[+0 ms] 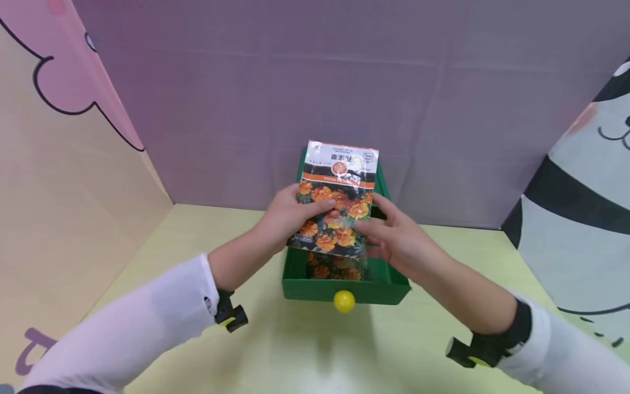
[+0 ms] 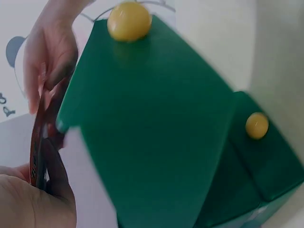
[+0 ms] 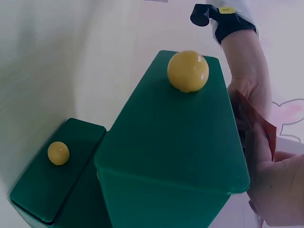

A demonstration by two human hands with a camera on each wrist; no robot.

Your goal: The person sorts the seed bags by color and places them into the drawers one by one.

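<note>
Both hands hold a seed packet printed with orange flowers, tilted above an open green drawer that has a round yellow knob. My left hand grips the packet's left edge, thumb across its front. My right hand pinches its lower right edge. Another flower packet lies inside the drawer below. In the left wrist view the packet shows edge-on between the hands beside the drawer front. The right wrist view shows the knob and the packet's corner.
The drawer belongs to a small green cabinet standing against a purple backdrop. A second, closed drawer with its own yellow knob sits below. Cartoon-printed panels wall in the pale yellow tabletop left and right.
</note>
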